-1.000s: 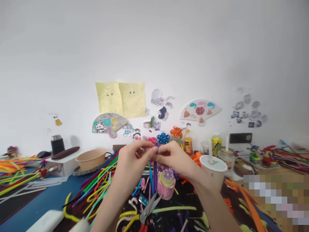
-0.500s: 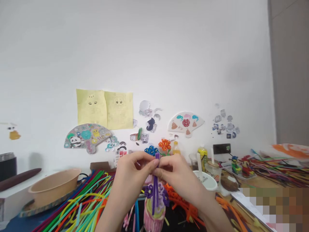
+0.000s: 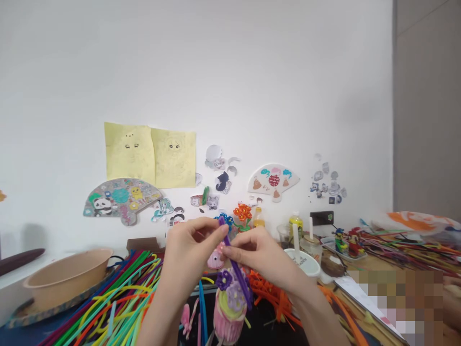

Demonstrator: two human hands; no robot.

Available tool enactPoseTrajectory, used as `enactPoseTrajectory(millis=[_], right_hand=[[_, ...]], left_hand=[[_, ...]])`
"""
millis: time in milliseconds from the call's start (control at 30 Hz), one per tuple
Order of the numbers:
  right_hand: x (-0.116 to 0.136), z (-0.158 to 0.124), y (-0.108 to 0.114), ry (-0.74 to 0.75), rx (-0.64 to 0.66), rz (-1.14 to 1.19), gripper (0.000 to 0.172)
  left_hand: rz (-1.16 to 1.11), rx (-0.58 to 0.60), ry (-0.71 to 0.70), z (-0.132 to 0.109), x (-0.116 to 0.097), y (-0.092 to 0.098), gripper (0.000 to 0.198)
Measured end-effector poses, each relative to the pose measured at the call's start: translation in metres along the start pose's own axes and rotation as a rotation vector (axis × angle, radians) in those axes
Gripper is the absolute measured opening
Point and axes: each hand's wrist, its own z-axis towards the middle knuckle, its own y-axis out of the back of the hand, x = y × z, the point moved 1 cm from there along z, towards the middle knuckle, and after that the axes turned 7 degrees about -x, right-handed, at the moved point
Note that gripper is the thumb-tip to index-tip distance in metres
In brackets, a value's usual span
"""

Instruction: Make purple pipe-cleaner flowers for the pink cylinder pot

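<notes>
My left hand [image 3: 189, 252] and my right hand [image 3: 257, 254] are raised side by side over the table, fingertips pinched together on a purple pipe cleaner [image 3: 236, 264]. The stem slants down and to the right from my left thumb, past my right fingers. Right below it stands a pink cupcake made of pipe cleaners [image 3: 228, 307], topped with green and purple flowers.
A heap of coloured pipe cleaners [image 3: 118, 302] lies left, beside a tan bowl [image 3: 66, 276]. Orange pipe cleaners [image 3: 273, 293], a white cup with a straw [image 3: 302, 262], bottles and small figures [image 3: 345, 240] stand right. Paper fans and stickers hang on the wall.
The view has swung right and slightly up. The purple pipe cleaner has gone from hanging straight down to slanting right, and my hands have drawn slightly apart.
</notes>
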Motion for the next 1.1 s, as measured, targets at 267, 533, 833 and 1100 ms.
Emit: enactPoseTrajectory(millis=[267,533,833,1100], right_hand=[[-0.012,0.002,-0.002,-0.133,0.149,0.079,0.045],[-0.012,0.004,-0.005,-0.124,0.104,0.123,0.042],[-0.019,0.004,-0.005,-0.173,0.187,0.091,0.037],[-0.028,0.006,0.000,-0.211,0.261,0.087,0.041]], left_hand=[[-0.164,-0.185,0.053,0.008,0.010,0.008,0.029],[-0.078,0.265,0.036,0.006,0.015,0.002,0.036],[-0.128,0.126,0.020,0.010,0.019,0.005,0.037],[-0.176,0.044,0.095,0.011,0.025,0.006,0.040]])
